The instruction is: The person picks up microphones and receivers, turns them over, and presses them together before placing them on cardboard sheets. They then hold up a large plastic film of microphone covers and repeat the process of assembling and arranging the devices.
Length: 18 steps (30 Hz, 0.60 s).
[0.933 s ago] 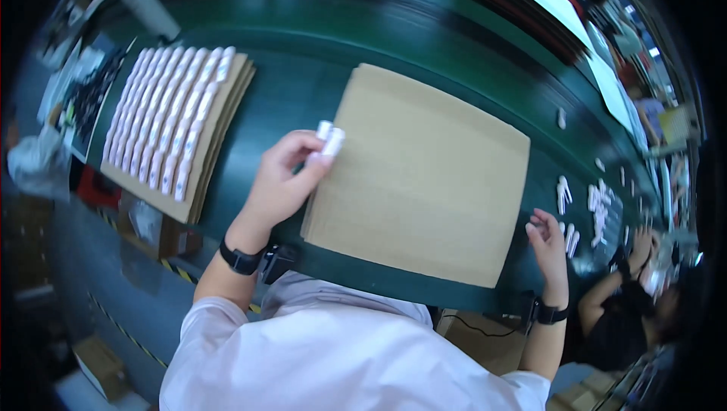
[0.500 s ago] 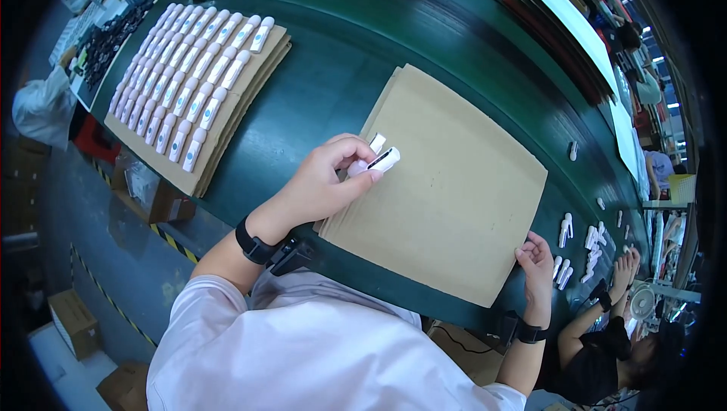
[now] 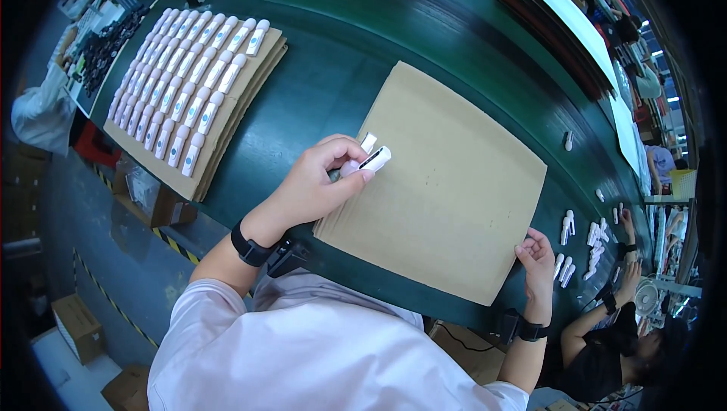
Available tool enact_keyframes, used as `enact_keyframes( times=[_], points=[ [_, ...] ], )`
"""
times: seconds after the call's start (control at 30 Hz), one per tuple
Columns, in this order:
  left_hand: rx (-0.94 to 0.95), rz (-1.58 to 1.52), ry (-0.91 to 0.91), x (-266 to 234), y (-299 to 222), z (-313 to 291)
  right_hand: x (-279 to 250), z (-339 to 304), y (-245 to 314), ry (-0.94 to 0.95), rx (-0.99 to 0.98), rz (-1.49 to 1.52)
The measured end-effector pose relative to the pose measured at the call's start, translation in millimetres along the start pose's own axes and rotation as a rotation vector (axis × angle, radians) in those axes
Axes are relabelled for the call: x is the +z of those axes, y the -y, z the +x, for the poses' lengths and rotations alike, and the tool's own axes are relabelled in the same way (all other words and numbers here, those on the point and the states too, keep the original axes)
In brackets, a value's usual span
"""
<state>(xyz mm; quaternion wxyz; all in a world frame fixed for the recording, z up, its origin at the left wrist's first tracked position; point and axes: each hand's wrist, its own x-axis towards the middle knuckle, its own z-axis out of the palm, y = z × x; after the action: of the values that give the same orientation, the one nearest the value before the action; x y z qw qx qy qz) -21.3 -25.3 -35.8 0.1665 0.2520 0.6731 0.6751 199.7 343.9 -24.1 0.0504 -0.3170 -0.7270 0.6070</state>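
Note:
My left hand (image 3: 322,180) is closed round small white devices with rounded pinkish ends, held above the left side of a cardboard sheet (image 3: 447,184). One white device (image 3: 375,159) shows a dark slot along its side; the pale end of a second (image 3: 368,143) sticks out beyond the fingers. How many are in the palm is hidden. At the sheet's right corner, my right hand (image 3: 536,259) pinches the edge between thumb and fingers. More cardboard lies under the sheet along its left edge.
On the left, a cardboard stack (image 3: 193,184) bears rows of similar devices (image 3: 178,96). Loose devices (image 3: 594,240) lie right of my right hand on the green work surface (image 3: 303,78). A co-worker's hands (image 3: 628,282) are at the far right; stacked boards (image 3: 560,25) stand at the upper right.
Both my hands keep their grips, and the left one appears slightly further left. On the far right the co-worker's hands have moved apart, one reaching further away.

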Motion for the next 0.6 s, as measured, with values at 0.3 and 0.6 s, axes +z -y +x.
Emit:
enact_keyframes(
  times=[0.3,0.6],
  points=[
    [-0.008,0.13,0.005,0.0,-0.1,-0.5,1.7,0.2,-1.1,-0.008,0.008,0.002],
    [0.211,0.46,-0.038,4.1,-35.5,-12.2,28.0,-39.8,38.2,-0.216,-0.271,-0.174]
  ],
)
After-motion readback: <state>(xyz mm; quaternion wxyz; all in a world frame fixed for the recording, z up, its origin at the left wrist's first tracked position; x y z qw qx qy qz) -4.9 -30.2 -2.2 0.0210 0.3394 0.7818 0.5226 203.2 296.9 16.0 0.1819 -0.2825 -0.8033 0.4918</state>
